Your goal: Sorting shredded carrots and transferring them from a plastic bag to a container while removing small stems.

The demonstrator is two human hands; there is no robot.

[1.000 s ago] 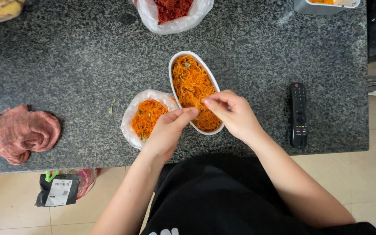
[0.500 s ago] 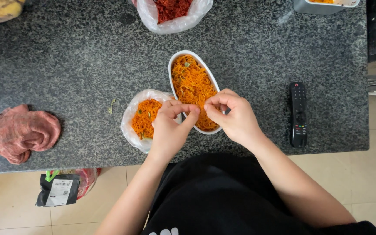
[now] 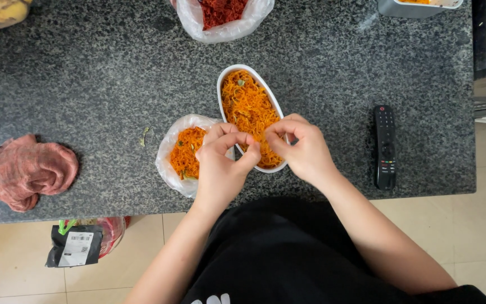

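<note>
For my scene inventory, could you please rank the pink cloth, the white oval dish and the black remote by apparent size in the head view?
1. Pink cloth
2. White oval dish, similar, partly hidden by hands
3. Black remote

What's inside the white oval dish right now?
The white oval dish holds orange shredded strands with green flecks. Both hands, left hand and right hand, cover its near end, hiding what lies there.
</note>
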